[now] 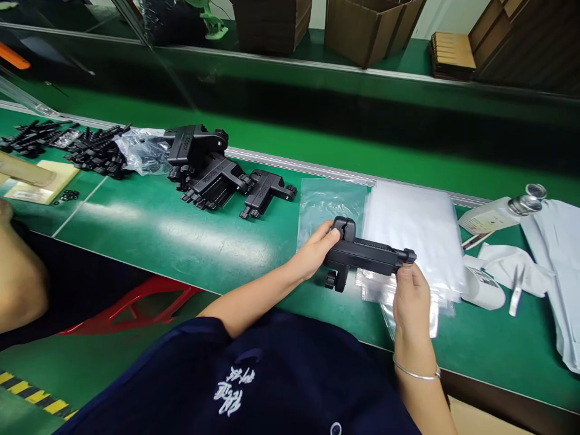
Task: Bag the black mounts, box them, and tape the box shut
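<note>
Head view: holding a black bracket (362, 256) above the green bench (158, 220), close in front of the navy shirt (290, 374) and across the near left part of a stack of translucent bags (414, 223). Supported at both ends, probably to steady the long body and leave its broad middle uncovered. Clasped at the hooked end by the left hand (312, 254), thumb laid over the front; pinched near the narrow stem at the other end by the right hand (412, 296), fingers drawn in close.

Black all over, with a straight boxy body, a ridged upper edge, a rounded split head at the left, a short leg with a ribbed knob below, and a small cap at the right tip. No lettering to make out on the side in view.

Just behind, see a clear bag (330, 193) lying flat, presumably set beside the stack for easy reach. To the left, see piled brackets (211, 181) of like shape, heaped near the rear rail (299, 164), perhaps to free the front of the bench. Farther left, find small black parts (97, 148); to the right, beyond the bags, a white roll (487, 290), tweezers (515, 293) and a bottle (487, 215).
</note>
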### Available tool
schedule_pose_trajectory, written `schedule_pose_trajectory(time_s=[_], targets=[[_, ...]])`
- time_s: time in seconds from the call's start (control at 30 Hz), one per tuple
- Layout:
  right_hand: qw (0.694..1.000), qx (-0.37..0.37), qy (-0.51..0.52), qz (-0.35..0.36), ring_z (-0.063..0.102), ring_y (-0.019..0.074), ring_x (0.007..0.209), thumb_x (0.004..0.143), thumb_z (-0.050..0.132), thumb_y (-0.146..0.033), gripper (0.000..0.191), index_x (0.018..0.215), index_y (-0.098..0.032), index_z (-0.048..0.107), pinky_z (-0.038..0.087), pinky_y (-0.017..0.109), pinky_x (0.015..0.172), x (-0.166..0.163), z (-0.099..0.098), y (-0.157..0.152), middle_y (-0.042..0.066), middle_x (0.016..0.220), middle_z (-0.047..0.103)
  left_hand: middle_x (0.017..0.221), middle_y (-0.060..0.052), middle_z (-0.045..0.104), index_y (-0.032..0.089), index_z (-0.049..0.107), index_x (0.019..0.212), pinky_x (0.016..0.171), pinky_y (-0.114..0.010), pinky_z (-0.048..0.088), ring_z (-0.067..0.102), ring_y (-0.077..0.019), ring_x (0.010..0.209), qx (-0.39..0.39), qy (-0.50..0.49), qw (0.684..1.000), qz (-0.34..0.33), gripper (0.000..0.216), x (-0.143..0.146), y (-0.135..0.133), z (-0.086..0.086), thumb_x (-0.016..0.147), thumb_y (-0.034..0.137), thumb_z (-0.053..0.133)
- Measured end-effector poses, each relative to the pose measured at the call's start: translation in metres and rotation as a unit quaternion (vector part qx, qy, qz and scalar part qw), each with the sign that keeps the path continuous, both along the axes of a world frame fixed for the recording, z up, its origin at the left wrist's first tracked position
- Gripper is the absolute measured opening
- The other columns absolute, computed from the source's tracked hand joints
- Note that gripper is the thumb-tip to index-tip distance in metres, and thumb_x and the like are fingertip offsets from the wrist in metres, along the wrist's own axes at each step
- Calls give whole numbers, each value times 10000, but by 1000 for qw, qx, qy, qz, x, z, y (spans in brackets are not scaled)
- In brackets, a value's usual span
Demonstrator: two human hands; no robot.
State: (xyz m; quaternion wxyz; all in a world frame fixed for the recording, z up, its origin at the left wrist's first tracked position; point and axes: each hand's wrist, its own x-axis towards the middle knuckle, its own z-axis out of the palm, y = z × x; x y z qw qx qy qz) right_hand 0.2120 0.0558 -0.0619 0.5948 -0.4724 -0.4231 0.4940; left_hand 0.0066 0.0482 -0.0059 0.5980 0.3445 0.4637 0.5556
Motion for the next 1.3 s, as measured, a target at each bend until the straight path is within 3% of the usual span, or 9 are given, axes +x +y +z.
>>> schedule_pose_trajectory(time_s=[0.13, 0.23, 0.43, 0.57, 0.67, 0.77, 0.87, 1.07, 1.3], targets=[[998, 14, 58, 9, 616, 183, 864, 716, 784, -467, 300, 860, -215, 709, 436, 372, 917, -1, 0, 0, 11, 870, 691, 1013, -43, 652, 195, 630, 1102, 870, -305, 432, 574, -218, 975, 19, 19, 1000, 6, 568, -1, 0, -1, 747, 635, 681], [999, 43, 4, -5, 613, 194, 894, 805, 686, -514, 312, 872, -210, 701, 435, 375, 918, -1, 0, 0, 25, 883, 686, 1015, -44, 661, 192, 632, 1121, 849, -301, 439, 587, -222, 971, 31, 28, 999, 6, 565, -2, -1, -4, 763, 628, 668], [999, 33, -20, 10, 621, 197, 877, 747, 771, -439, 269, 890, -226, 690, 450, 380, 901, -1, 2, -4, 22, 890, 692, 969, -25, 691, 188, 668, 1011, 870, -275, 452, 615, -201, 975, 17, -13, 998, 57, 440, -3, 2, -7, 770, 555, 697], [995, 58, -14, 78, 604, 243, 1067, 754, 741, -538, 414, 1040, -244, 685, 408, 418, 1016, -3, 11, -10, 59, 1065, 688, 734, -25, 688, 160, 662, 857, 721, -280, 511, 654, -181, 730, -111, -115, 982, 102, 359, -6, 14, -11, 797, 513, 669], [988, 8, 11, 155, 568, 251, 1179, 798, 681, -581, 495, 1173, -262, 639, 385, 427, 1065, -12, 17, -19, 81, 1221, 645, 619, -25, 663, 160, 657, 827, 600, -309, 526, 617, -177, 540, -215, -182, 953, 112, 373, -8, 25, -12, 846, 526, 587], [965, -77, 13, 252, 641, 211, 980, 829, 685, -492, 358, 1100, -260, 642, 478, 394, 940, -29, 21, -31, 59, 1048, 687, 586, -29, 657, 161, 661, 816, 531, -312, 520, 586, -171, 459, -232, -214, 942, 112, 393, -9, 31, -11, 877, 524, 525], [943, -96, 36, 315, 632, 169, 779, 817, 695, -468, 333, 1056, -249, 616, 519, 352, 793, -48, 28, -39, 19, 877, 670, 564, -40, 653, 150, 662, 805, 487, -298, 511, 588, -173, 442, -229, -228, 943, 78, 445, -9, 31, -9, 869, 565, 513], [939, -107, 28, 327, 593, 141, 691, 793, 704, -447, 288, 948, -219, 618, 499, 305, 697, -62, 41, -39, -9, 775, 629, 567, -44, 655, 160, 653, 791, 431, -269, 466, 588, -165, 418, -215, -213, 952, 32, 499, -9, 29, -9, 862, 618, 469], [933, -131, 41, 333, 584, 129, 657, 776, 715, -423, 275, 922, -215, 608, 498, 289, 664, -62, 41, -39, -18, 766, 621, 575, -39, 650, 159, 689, 856, 507, -316, 496, 579, -180, 460, -218, -209, 953, 35, 509, -9, 31, -11, 874, 609, 452]])
